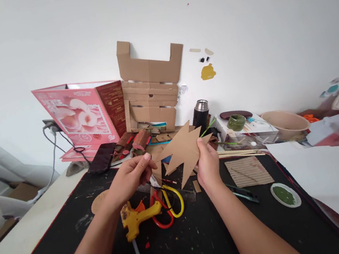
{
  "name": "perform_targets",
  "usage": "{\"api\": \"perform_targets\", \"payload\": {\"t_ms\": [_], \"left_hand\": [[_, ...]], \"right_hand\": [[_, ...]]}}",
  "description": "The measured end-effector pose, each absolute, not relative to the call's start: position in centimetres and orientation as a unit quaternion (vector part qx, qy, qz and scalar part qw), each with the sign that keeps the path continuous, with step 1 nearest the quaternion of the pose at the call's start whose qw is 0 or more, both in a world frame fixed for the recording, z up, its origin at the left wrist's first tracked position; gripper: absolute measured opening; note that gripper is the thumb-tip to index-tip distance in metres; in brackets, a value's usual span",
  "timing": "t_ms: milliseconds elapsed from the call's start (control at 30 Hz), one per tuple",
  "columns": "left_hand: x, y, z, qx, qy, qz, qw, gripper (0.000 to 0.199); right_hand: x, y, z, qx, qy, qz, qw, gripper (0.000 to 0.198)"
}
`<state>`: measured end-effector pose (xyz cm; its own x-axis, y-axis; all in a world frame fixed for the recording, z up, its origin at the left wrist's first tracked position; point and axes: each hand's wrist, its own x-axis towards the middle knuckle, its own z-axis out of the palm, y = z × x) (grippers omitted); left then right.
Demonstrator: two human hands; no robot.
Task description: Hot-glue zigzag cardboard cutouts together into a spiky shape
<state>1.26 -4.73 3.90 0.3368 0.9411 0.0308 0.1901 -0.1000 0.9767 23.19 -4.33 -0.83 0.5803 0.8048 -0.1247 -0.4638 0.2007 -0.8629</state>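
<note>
A spiky brown cardboard cutout (182, 148) is raised above the black mat, its points fanned to the left and downward. My right hand (207, 162) grips its right side, thumb on the face. At the tip of its long left point, my left hand (136, 169) is closed in a pinch; the fingertips are partly hidden. Below the cutout lie scissors (177, 201) with one red and one yellow handle loop. A yellow glue gun (136, 219) with a glue stick rests beside them, nearer my left forearm. A round cardboard piece (100, 202) is partly behind that forearm.
On the right are corrugated cardboard (249, 171), a utility knife (244, 194) and a lid of green paint (285, 195). Behind stand a black thermos (201, 115), a pink box (81, 115) and an upright cardboard box (151, 86). A phone (102, 157) lies at left.
</note>
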Motion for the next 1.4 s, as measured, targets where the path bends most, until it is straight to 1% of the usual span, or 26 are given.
{"api": "perform_targets", "payload": {"t_ms": [200,500,700,800,933,1133,1400], "left_hand": [[1.26,-4.98,4.08,0.64,0.442,0.353,0.52,0.068],[0.9,-4.73,3.72,0.649,0.434,0.35,0.518,0.061],[0.79,-4.64,3.71,0.64,0.429,0.385,0.508,0.055],[0.96,-4.62,3.76,0.63,0.434,0.403,0.502,0.057],[1.07,-4.78,3.84,0.644,0.429,0.367,0.516,0.065],[0.89,-4.81,3.68,0.647,0.427,0.344,0.529,0.061],[0.95,-4.87,3.91,0.662,0.439,0.335,0.507,0.058]], "right_hand": [[23.11,-4.35,-0.87,-0.472,-0.184,0.422,0.752,0.055],[23.18,-4.32,-1.0,-0.461,-0.189,0.418,0.759,0.053],[23.23,-4.27,-0.96,-0.462,-0.19,0.42,0.758,0.053],[23.21,-4.29,-0.95,-0.462,-0.19,0.421,0.757,0.052],[23.2,-4.32,-1.0,-0.468,-0.189,0.423,0.753,0.053],[23.2,-4.24,-1.17,-0.47,-0.195,0.423,0.75,0.054],[23.14,-4.38,-1.06,-0.471,-0.193,0.424,0.749,0.053]]}}
